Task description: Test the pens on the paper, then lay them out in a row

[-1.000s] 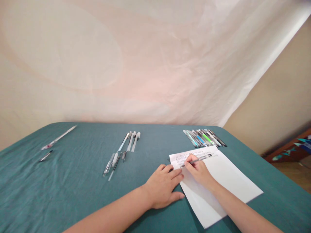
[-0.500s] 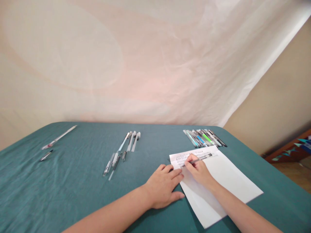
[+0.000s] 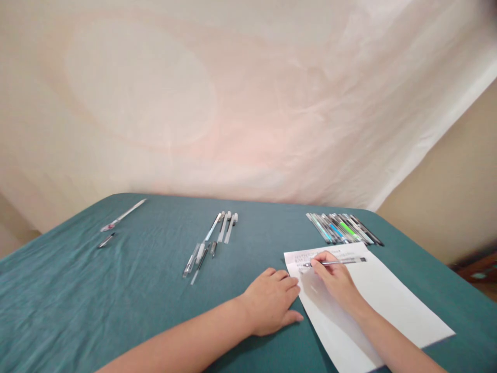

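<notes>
A white sheet of paper point(image 3: 388, 295) lies on the green cloth, with small dark handwriting along its top edge. My right hand point(image 3: 336, 277) grips a clear-barrelled pen point(image 3: 351, 260) between thumb and fingers. The pen's tip points left, over or on the upper left of the sheet; whether it touches is too small to tell. My left hand point(image 3: 272, 300) rests palm down, fingers apart, at the paper's left edge. Its fingertips reach the edge of the sheet.
Beyond the paper lies a row of pens point(image 3: 344, 228) side by side. Left of centre are several loose pens, caps and parts point(image 3: 200, 259). A long clear pen point(image 3: 124, 215) and a short dark piece point(image 3: 106, 240) lie far left. A pale sheet point(image 3: 252, 103) hangs behind the table.
The camera view has swung left, so everything sits further right. My right hand has shifted slightly on the paper, and the pen lies flatter. My left hand stays at the sheet's edge.
</notes>
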A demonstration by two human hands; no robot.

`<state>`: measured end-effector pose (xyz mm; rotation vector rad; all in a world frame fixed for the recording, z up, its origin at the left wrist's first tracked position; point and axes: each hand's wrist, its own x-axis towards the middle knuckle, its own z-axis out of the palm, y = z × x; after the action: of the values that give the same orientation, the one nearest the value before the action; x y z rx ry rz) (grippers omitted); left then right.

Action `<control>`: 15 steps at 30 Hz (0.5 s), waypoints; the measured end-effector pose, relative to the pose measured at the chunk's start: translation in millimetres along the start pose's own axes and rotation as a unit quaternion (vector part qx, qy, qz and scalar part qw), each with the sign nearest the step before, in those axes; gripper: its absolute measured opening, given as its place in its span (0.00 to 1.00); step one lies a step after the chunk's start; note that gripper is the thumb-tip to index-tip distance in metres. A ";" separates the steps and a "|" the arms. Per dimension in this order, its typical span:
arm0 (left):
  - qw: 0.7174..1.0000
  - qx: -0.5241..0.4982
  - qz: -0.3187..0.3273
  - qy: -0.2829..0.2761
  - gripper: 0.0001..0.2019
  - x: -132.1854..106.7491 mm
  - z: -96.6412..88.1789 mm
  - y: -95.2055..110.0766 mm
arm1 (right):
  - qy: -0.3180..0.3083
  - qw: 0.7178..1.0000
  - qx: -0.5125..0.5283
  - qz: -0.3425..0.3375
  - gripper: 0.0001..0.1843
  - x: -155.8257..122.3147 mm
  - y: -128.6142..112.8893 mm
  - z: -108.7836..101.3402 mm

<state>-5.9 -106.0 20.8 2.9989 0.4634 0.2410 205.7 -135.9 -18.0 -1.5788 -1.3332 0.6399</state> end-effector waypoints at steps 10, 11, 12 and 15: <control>0.919 0.057 -0.376 -0.102 0.11 -20.5 -66.1 -64.9 | 0.001 0.996 -0.057 -0.062 0.11 -5.7 -17.4 7.1; 0.903 0.063 -0.412 -0.102 0.12 -24.6 -71.2 -74.5 | -0.013 0.997 -0.057 -0.059 0.12 -6.6 -23.7 8.3; 0.888 0.069 -0.443 -0.100 0.12 -28.6 -74.8 -83.4 | -0.032 0.996 -0.053 -0.056 0.12 -7.3 -30.9 10.1; 0.862 0.073 -0.492 -0.101 0.13 -36.9 -76.7 -102.2 | -0.097 0.993 -0.017 -0.065 0.15 -7.2 -54.7 19.9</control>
<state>-83.5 -14.8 78.7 2.4261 1.9057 -0.2042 162.0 -138.2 21.0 -1.4707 -1.5841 0.7069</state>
